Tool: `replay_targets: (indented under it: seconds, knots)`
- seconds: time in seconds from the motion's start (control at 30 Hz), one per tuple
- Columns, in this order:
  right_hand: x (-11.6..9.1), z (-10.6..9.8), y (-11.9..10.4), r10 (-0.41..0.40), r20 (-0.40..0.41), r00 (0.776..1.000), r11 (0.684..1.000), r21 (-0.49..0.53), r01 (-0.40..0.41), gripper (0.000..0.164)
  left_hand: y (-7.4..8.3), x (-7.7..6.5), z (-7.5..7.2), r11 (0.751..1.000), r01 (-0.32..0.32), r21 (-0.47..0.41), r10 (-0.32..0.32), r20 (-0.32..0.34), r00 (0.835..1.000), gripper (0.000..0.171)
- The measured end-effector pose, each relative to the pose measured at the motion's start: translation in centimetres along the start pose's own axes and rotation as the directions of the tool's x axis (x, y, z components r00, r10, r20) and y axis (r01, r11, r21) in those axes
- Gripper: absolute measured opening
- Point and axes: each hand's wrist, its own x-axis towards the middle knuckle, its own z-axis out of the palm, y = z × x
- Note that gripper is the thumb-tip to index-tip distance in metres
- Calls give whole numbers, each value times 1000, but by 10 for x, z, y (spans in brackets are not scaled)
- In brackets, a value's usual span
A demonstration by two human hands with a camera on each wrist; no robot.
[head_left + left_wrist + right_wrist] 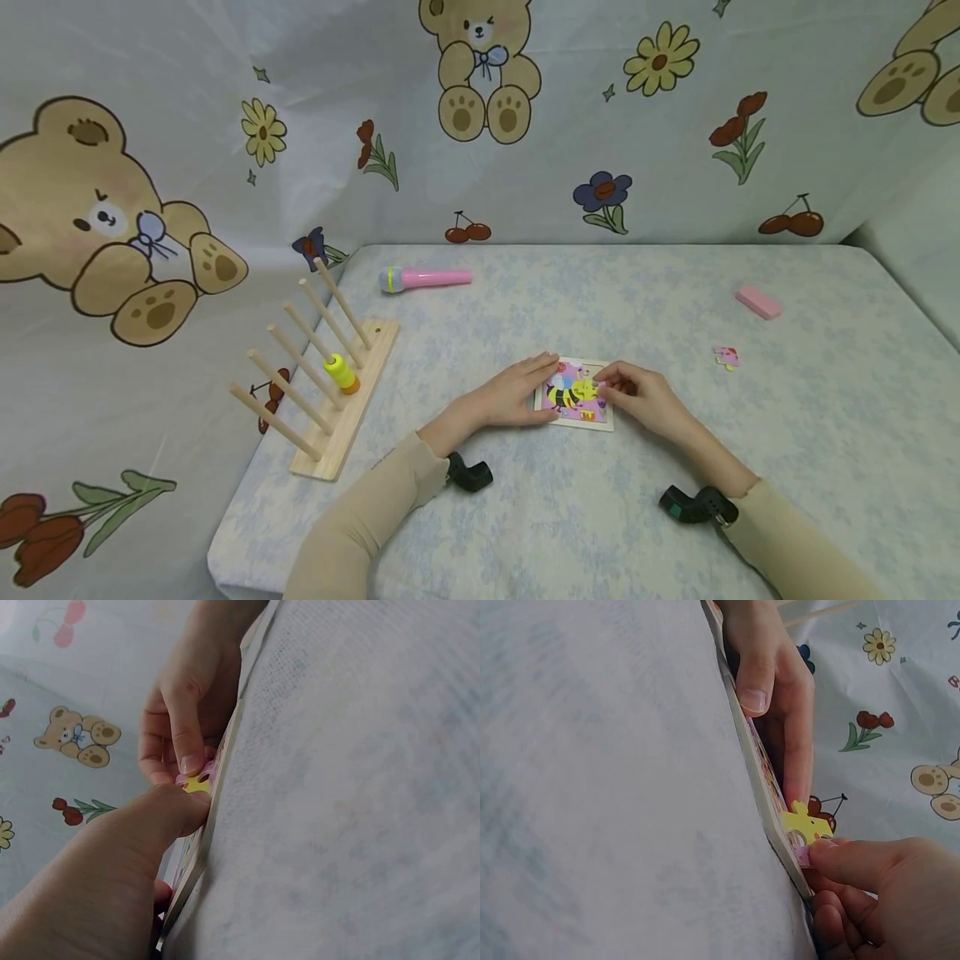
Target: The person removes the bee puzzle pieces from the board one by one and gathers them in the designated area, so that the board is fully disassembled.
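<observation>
A small square jigsaw puzzle with a pale wooden frame (588,425) lies on the table, its picture a yellow-and-black bee on pink. My left hand (513,395) rests at its left side, fingers stretched along the top and thumb on the lower edge. From the right, my right hand (647,402) pinches a yellow and pink puzzle piece (808,826) between thumb and fingers. In the right wrist view that piece is tilted up over the board's surface. Another pink puzzle piece (726,357) lies on the cloth, beyond the right hand.
To the left stands a wooden peg rack (360,417) with yellow and orange rings (341,373) on one peg. A pink toy microphone (426,278) lies at the back left, and a pink block (759,302) at the back right. A printed curtain hangs behind the table.
</observation>
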Motion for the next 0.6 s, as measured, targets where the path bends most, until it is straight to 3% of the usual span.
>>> replay_targets:
  seconds: [0.37,0.6]
  knots:
    - [-2,-7,1,-14,108,994,1000,-9,15,28,0,1,2,1000,-14,11,14,-11,1000,82]
    - [-2,-5,2,-60,89,994,997,-48,64,27,-1,0,1,1000,-10,12,10,-9,1000,82]
